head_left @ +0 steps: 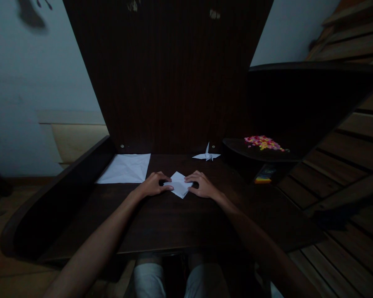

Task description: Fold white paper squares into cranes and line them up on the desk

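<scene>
A small piece of folded white paper (180, 185), diamond-shaped, lies on the dark wooden desk (174, 227) in front of me. My left hand (153, 184) pinches its left corner between thumb and fingers. On the opposite corner, my right hand (202, 185) grips the paper in the same way. Behind my right hand stands a white origami crane (207, 155) with its wings spread. A creased white paper sheet (126, 168) lies flat to the left, beyond my left hand.
A dark upright panel (174, 82) closes off the back of the desk. On a low corner shelf (236, 147) at the right sits a pile of pink, red and yellow bits (264, 142). Below it is a small yellow-edged item (262, 180). A raised side board (59, 198) borders the left.
</scene>
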`<state>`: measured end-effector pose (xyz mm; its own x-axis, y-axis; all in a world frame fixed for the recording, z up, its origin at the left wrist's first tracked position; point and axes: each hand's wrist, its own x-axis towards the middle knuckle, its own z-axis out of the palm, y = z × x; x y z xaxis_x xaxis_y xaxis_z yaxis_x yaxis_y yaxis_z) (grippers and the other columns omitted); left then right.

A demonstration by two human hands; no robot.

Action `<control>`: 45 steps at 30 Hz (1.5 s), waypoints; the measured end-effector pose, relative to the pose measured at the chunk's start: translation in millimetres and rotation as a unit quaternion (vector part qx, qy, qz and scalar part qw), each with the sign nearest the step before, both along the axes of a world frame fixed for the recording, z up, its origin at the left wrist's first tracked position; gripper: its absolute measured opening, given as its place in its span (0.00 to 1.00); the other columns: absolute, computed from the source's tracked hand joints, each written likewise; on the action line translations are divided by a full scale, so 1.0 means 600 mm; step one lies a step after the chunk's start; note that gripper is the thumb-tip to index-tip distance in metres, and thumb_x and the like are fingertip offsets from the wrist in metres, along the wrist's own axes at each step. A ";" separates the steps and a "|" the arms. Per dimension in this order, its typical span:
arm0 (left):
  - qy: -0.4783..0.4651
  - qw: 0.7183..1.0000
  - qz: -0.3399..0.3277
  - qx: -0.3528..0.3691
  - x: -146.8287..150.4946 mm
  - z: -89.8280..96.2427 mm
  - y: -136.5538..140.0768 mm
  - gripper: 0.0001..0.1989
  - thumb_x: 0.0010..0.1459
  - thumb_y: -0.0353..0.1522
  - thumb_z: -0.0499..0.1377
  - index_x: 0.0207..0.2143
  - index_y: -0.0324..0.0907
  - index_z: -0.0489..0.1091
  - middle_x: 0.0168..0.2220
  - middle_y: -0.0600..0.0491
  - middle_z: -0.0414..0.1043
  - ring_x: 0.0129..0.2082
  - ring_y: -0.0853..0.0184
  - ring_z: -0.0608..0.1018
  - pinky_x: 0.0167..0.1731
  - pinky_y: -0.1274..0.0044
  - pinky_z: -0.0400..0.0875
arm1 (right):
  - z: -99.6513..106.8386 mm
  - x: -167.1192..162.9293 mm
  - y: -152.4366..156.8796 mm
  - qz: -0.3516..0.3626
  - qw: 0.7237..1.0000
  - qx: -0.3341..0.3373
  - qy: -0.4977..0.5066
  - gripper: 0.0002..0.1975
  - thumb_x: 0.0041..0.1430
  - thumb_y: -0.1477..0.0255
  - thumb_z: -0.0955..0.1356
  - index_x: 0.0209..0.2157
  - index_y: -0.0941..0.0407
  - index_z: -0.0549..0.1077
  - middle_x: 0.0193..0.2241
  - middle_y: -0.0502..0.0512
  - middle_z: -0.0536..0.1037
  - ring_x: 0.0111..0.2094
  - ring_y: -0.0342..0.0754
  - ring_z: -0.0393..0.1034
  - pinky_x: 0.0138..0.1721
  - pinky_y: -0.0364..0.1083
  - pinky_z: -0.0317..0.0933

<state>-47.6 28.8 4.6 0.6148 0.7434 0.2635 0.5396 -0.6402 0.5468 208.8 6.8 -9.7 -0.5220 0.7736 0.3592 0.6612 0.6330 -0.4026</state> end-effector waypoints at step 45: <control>0.008 0.997 0.052 0.050 0.050 -0.018 -0.027 0.22 0.57 0.37 0.52 0.52 0.37 0.64 0.47 0.46 0.71 0.46 0.60 0.72 0.47 0.70 0.66 | -0.011 -0.029 0.005 -0.131 0.990 -0.005 0.051 0.06 0.55 0.70 0.66 0.31 0.58 0.72 0.29 0.54 0.73 0.33 0.47 0.64 0.36 0.45 0.59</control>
